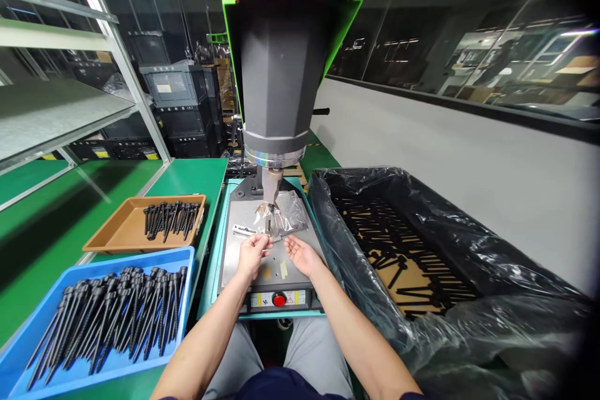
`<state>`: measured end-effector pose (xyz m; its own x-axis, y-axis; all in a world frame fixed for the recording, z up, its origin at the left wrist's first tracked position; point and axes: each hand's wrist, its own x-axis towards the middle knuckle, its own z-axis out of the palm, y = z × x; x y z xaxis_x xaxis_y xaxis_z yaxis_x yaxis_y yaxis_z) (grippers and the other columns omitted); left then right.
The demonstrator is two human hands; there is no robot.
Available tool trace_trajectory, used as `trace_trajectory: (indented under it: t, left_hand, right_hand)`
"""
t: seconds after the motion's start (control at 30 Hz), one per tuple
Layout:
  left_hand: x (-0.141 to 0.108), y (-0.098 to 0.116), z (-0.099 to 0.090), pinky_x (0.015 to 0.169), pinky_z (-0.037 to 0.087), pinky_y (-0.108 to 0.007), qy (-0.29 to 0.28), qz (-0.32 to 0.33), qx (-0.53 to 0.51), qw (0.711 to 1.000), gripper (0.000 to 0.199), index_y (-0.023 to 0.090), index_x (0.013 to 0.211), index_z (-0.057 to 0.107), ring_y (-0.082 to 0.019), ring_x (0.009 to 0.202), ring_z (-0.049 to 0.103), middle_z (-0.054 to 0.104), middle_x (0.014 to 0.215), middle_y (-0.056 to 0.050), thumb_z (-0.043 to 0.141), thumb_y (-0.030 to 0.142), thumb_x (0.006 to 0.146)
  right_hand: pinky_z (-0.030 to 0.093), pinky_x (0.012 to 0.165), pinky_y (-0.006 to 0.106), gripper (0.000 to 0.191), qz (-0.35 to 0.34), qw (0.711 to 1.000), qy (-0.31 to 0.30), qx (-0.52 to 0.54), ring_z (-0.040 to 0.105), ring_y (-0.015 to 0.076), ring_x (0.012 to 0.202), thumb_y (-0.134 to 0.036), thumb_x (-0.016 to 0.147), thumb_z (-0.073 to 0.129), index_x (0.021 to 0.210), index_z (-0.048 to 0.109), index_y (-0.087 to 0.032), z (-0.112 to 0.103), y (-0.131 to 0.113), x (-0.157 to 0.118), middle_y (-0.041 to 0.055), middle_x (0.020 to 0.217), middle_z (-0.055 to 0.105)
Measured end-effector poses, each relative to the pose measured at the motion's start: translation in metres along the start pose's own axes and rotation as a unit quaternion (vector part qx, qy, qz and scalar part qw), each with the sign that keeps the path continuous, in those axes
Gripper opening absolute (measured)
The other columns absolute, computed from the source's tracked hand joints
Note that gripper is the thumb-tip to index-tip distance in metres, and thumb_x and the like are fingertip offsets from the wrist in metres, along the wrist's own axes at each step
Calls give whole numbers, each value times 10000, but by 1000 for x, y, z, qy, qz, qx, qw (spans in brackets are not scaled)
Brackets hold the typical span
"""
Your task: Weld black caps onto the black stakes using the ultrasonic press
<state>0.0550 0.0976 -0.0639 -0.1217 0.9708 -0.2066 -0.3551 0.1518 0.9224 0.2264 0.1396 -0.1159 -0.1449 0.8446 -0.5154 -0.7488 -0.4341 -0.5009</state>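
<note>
Plate (pixel 272 260) of grey metal lies before me in the head view, a red button (pixel 279 299) at its front. Green tabletop (pixel 201 169) spreads left beside shelving (pixel 124 56); crates (pixel 171 84) stack behind, and a pale wall (pixel 422 150) runs along the right. The machine head (pixel 281 69) hangs over the plate and blocks my look at the room's middle. Black rods (pixel 131 300) lie in the blue tray (pixel 140 258) and brown tray (pixel 122 225), more in the plastic-lined bin (pixel 356 300) at right. A small fixture (pixel 244 230) sits below the machine's tip (pixel 270 184). The left hand (pixel 252 256) is at it, fingertips bent to the thumb; whether they grip anything I can't make out. The right hand (pixel 302 254) is just beside, fingers loosely parted.
</note>
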Motion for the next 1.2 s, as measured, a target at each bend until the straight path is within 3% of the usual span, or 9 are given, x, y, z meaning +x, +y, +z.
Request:
trace_trajectory:
  t: [0.6,0.8,0.87,0.93,1.0,1.03,1.13,1.2]
  left_hand:
    - [0,-7,-5,542,505,-195,-33,-77,27,996,398,138,919,624,-156,759,698,721,1041,-140,787,433,707]
    - [-13,-16,-13,513,476,-198,-55,-107,71,990,460,135,918,640,-153,707,682,723,973,-119,802,479,659]
    - [-24,-21,-24,489,453,-208,-53,-84,103,990,498,135,942,654,-173,705,680,721,930,-113,804,497,635]
    - [-38,-24,-42,515,468,-233,-16,-16,144,989,494,140,969,672,-197,754,679,719,913,-110,770,514,661]
    - [-53,-25,-68,630,525,-284,56,67,201,976,441,151,972,689,-222,850,675,718,952,-114,705,515,724]
    - [-61,-26,-82,716,543,-317,97,103,234,962,413,158,979,693,-233,907,669,714,1001,-117,672,503,754]
    - [-80,-31,-120,924,514,-417,196,180,343,901,401,178,1091,672,-274,1068,625,662,1173,-127,603,458,811]
    - [-88,-41,-137,1027,453,-477,212,205,409,863,489,179,1220,615,-308,1188,563,605,1275,-141,604,449,813]
  right_hand:
    - [540,538,165,188,-5,1000,0,-14,659,100,609,-68,938,489,852,642,-134,0,0,-2,43,719,688]
    - [520,532,174,132,-24,999,11,-30,650,109,605,-59,868,557,821,651,-139,-1,2,-6,54,715,684]
    - [492,505,176,80,-44,998,14,-50,632,113,587,-80,820,613,833,657,-145,-7,2,-11,52,711,685]
    - [469,499,193,112,-97,988,13,-122,617,123,588,-156,779,674,891,670,-148,-19,-1,-21,56,752,698]
    - [491,560,244,250,-186,950,28,-250,629,158,651,-285,752,709,963,681,-154,-36,-5,-33,74,831,711]
    - [515,626,287,306,-239,915,43,-324,643,187,718,-351,748,706,987,687,-161,-47,-7,-41,88,885,713]
    - [480,928,454,364,-386,762,93,-512,612,284,1022,-449,783,639,1036,701,-194,-80,-10,-61,127,1090,678]
    - [383,1055,517,405,-434,668,110,-594,532,317,1177,-448,812,604,1131,678,-209,-102,-5,-71,137,1235,610]
